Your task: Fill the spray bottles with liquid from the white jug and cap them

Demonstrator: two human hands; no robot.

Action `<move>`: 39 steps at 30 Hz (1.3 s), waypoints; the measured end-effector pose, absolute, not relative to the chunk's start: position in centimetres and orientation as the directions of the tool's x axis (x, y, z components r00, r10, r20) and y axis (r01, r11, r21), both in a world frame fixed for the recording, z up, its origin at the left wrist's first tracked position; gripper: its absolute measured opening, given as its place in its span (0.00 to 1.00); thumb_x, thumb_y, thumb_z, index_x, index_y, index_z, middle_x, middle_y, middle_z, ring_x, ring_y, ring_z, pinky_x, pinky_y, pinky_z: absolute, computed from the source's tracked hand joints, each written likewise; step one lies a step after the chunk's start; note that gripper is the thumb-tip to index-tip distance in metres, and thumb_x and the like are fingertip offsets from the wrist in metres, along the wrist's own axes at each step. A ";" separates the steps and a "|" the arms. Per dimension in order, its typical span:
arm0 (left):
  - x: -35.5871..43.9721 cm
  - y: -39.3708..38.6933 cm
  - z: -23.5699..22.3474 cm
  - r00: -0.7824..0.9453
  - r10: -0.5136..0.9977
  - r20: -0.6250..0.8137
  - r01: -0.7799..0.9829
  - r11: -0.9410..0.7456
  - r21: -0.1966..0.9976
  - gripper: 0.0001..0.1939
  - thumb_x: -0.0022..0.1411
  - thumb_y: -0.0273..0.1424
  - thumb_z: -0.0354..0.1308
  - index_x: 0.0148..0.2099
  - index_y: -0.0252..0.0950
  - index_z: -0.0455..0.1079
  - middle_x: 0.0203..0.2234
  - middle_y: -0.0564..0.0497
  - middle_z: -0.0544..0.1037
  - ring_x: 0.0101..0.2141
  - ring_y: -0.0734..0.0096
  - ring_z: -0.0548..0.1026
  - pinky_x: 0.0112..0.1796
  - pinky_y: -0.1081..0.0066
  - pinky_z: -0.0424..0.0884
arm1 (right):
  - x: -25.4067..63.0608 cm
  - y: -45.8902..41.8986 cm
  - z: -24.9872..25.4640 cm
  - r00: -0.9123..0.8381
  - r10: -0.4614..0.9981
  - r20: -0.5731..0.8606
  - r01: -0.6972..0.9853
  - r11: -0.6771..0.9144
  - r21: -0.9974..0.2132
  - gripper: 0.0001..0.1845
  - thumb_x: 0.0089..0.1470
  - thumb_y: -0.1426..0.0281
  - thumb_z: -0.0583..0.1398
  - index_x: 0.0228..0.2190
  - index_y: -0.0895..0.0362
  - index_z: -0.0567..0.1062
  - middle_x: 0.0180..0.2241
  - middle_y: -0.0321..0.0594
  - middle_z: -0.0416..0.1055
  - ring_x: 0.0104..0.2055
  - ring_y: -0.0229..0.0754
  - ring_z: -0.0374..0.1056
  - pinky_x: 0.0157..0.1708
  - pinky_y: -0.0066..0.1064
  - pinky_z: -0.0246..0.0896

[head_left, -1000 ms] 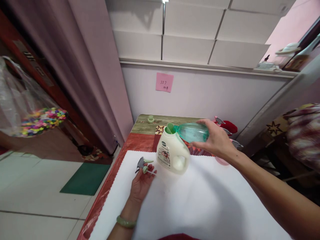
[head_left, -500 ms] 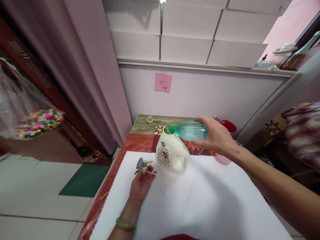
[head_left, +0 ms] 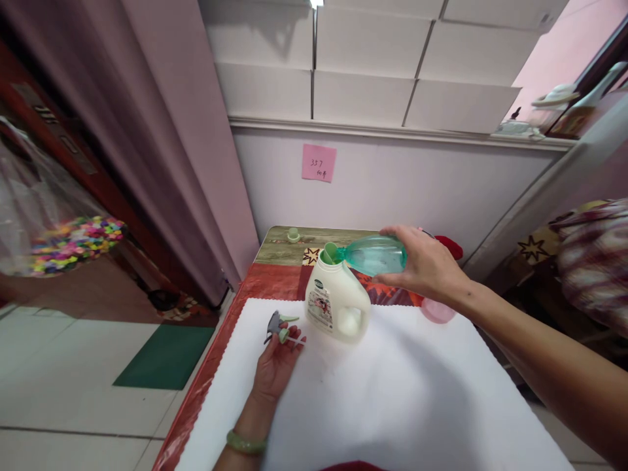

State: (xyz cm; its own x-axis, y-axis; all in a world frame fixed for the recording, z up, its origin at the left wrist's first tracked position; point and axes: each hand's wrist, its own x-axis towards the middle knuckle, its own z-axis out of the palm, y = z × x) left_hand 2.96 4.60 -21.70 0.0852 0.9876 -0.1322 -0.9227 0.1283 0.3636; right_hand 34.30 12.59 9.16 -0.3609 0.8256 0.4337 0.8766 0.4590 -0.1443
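Observation:
My right hand (head_left: 424, 261) grips a clear green spray bottle (head_left: 375, 256) by its base. The bottle lies tipped on its side, its neck at the mouth of a cream-coloured detergent jug (head_left: 324, 297). A green spout (head_left: 330, 252) shows in the jug's opening. The jug stands upright on the white mat (head_left: 392, 399), its handle toward the right. Left of the jug, my left hand (head_left: 279, 366) is palm up, fingers closed round a grey and green trigger sprayer head (head_left: 275, 326) with a thin tube. A jade-like bangle is on that wrist.
A green cap (head_left: 293, 234) sits at the table's far left corner. A pink round thing (head_left: 438, 310) and a red item (head_left: 448, 247) lie beyond my right arm. A wall with a pink note (head_left: 318, 162) rises behind the table. At left hangs a bag of colourful pieces (head_left: 78, 243).
Both hands keep their holds and the bottle stays tipped at the jug's mouth. The view has shifted very slightly.

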 end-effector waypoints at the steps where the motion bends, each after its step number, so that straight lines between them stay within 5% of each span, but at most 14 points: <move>1: 3.0 4.6 -21.7 0.084 0.988 -0.132 -0.923 0.127 0.364 0.13 0.72 0.33 0.55 0.51 0.39 0.79 0.46 0.44 0.84 0.50 0.62 0.81 0.58 0.55 0.71 | 34.3 12.6 9.3 -0.366 0.825 0.430 0.875 0.462 -0.143 0.35 0.46 0.55 0.70 0.54 0.50 0.70 0.49 0.44 0.77 0.50 0.59 0.73 0.41 0.45 0.69; 39: 3.2 4.5 -21.4 0.064 0.982 -0.179 -0.919 0.128 0.374 0.11 0.71 0.33 0.57 0.50 0.39 0.79 0.45 0.44 0.84 0.49 0.62 0.81 0.57 0.55 0.72 | 34.8 12.5 13.5 -0.474 0.781 0.406 0.866 0.497 0.055 0.35 0.45 0.57 0.69 0.54 0.49 0.70 0.48 0.46 0.76 0.45 0.57 0.73 0.33 0.38 0.64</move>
State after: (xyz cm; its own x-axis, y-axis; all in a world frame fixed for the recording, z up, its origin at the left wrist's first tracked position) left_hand 3.21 4.52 -21.41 0.0636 0.9818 -0.1791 -0.9187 0.1277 0.3738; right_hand 34.84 12.54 13.47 -0.4743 0.7813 0.4058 0.8659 0.4973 0.0546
